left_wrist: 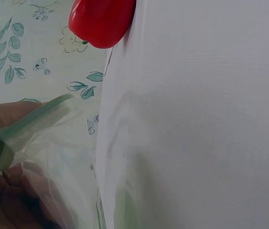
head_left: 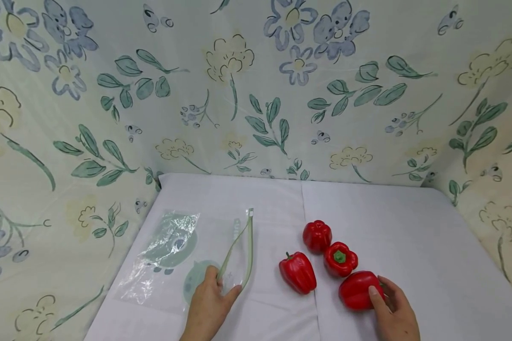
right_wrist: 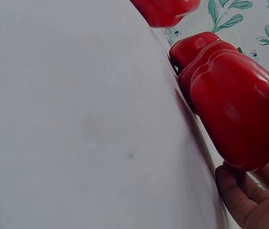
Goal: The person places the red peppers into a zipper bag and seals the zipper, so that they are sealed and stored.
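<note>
My left hand (head_left: 209, 298) grips a clear zip bag (head_left: 177, 279) by its green-edged mouth, which gapes between thumb and fingers. The bag lies on the white cloth and bears green cartoon prints. In the left wrist view, curled fingers show through the plastic beside the green zip strip (left_wrist: 34, 117). My right hand (head_left: 394, 308) holds a red bell pepper (head_left: 358, 290), thumb on top and fingers round its stem end. From the right wrist, that same bell pepper (right_wrist: 239, 109) looks large, with fingertips at its lower side.
Three more red bell peppers lie left of the held one: a front-left pepper (head_left: 297, 273), a back pepper (head_left: 317, 236) and one with its green stem facing up (head_left: 340, 259). A floral curtain (head_left: 256, 94) rises behind the white-covered table (head_left: 388, 213).
</note>
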`<action>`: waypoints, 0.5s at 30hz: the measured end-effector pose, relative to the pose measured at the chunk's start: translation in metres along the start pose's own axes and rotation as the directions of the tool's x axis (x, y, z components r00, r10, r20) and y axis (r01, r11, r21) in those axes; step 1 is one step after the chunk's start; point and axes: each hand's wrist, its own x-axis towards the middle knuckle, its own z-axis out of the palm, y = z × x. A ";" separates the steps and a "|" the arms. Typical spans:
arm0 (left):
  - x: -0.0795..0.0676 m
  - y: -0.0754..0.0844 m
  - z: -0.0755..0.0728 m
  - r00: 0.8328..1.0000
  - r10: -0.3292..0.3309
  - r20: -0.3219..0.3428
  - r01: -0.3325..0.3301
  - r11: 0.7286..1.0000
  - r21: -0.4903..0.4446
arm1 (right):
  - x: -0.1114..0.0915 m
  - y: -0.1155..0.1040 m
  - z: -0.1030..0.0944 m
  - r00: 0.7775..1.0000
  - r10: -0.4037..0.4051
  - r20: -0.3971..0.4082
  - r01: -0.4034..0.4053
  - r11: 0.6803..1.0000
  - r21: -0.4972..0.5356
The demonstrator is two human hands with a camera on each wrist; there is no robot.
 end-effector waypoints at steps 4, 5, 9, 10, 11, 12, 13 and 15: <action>0.000 0.000 0.000 1.000 -0.001 0.008 0.001 1.000 -0.003 | 0.000 0.000 0.000 1.000 0.005 -0.003 -0.005 1.000 0.028; 0.000 0.001 0.000 1.000 -0.002 0.012 0.002 1.000 -0.003 | 0.000 0.000 0.000 1.000 0.008 -0.007 -0.008 0.999 0.032; -0.001 0.001 0.000 1.000 -0.003 0.025 0.004 1.000 -0.007 | -0.001 0.000 -0.001 1.000 0.001 -0.018 0.000 0.999 0.048; -0.001 0.001 0.000 1.000 -0.003 0.025 0.003 1.000 -0.006 | -0.002 0.000 -0.001 1.000 0.001 -0.019 0.000 0.999 0.050; -0.001 0.001 0.000 1.000 -0.001 0.023 0.001 1.000 -0.008 | -0.002 0.000 -0.001 1.000 0.000 -0.021 0.001 0.999 0.053; -0.001 0.001 0.001 1.000 0.001 0.022 -0.001 1.000 -0.008 | -0.002 0.000 -0.002 1.000 -0.002 -0.022 0.003 0.998 0.058; -0.001 0.001 0.001 1.000 0.002 0.023 -0.002 1.000 -0.009 | -0.002 0.000 -0.002 1.000 -0.004 -0.024 0.006 0.998 0.060; -0.001 0.001 0.001 1.000 0.002 0.024 -0.002 1.000 -0.010 | -0.003 0.000 -0.002 1.000 -0.010 -0.028 0.012 0.998 0.067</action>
